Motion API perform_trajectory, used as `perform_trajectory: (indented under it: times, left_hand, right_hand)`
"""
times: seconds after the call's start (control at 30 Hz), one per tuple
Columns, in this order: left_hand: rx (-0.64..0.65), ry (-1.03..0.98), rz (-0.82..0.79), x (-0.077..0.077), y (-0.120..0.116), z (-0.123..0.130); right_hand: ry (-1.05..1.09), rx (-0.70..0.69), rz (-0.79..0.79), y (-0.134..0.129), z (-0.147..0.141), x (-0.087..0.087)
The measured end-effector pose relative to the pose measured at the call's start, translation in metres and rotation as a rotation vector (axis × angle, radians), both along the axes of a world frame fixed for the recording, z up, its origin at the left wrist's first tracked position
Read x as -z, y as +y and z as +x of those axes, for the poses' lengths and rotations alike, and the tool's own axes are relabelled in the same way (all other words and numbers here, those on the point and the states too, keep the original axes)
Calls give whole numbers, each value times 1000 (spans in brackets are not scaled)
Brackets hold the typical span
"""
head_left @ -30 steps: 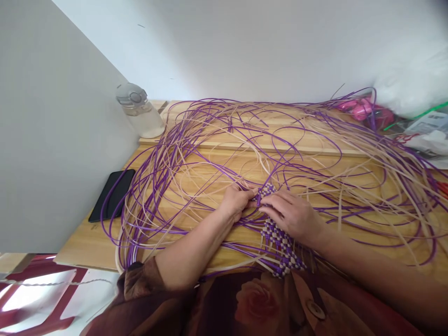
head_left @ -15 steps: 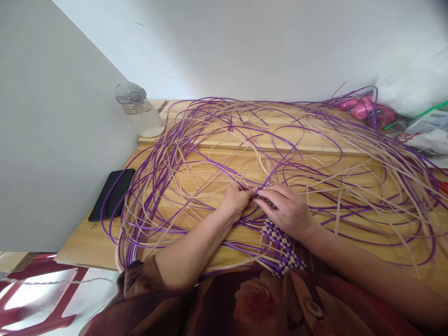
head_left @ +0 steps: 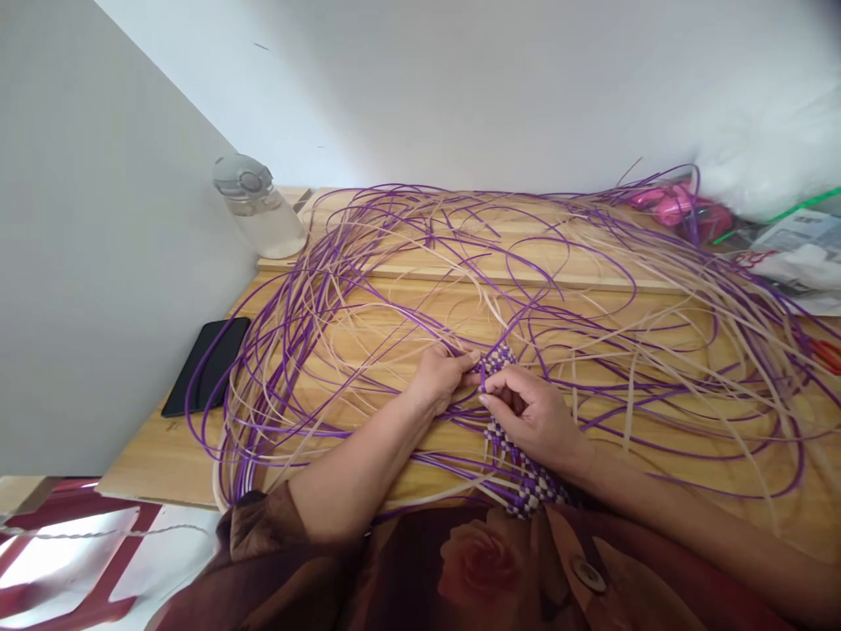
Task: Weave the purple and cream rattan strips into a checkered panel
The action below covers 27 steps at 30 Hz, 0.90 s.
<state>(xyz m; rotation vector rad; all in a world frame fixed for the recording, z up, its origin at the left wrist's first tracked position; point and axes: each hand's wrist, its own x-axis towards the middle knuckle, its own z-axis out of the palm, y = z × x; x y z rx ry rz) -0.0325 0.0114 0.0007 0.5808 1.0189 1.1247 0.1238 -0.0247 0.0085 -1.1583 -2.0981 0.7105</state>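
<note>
A narrow woven band (head_left: 529,480) in a purple and cream checker pattern runs from my lap up between my hands. Long loose purple and cream strips fan out from it to both sides. My left hand (head_left: 441,377) pinches the left edge of the band, thumb on top. Just right of it, my right hand (head_left: 531,410) is closed, with a purple strip (head_left: 484,379) between thumb and forefinger at the weave. The right hand covers the middle of the band.
A water bottle (head_left: 263,210) stands at the back left, and a black phone (head_left: 207,366) lies at the table's left edge. Pink items in a clear bag (head_left: 680,209) and red-orange scissors handles (head_left: 826,354) are on the right. A wooden ledge (head_left: 420,273) crosses the table behind the strips.
My right hand has moved slightly down and toward me with the purple strip, uncovering the upper part of the woven band. My left hand stays nearly in place.
</note>
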Motion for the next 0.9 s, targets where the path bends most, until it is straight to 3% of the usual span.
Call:
perform_trajectory:
  times: [0.23,0.33,0.5,0.63,0.73,0.9]
  left_hand:
    - [208,126,24,-7,-2,-11]
    - [272,50,20,-8,-5,-8]
    - [104,-45,48,-2,-6,0]
    - [174,61,29,-2,-3,-5]
    - [225,-47,27,-4,-2,-8]
    - [74,-36,25,2,-5,1]
  right_hand:
    - [155,14,113,3,0,4]
    - [183,-4,162,0,0,3]
    - [189,71,28,-2,-4,3]
    - [268,100,-103,-3,-6,8]
    - [277,70,-90,-3,-5,11]
    - [320,63,-235,1,-8,6]
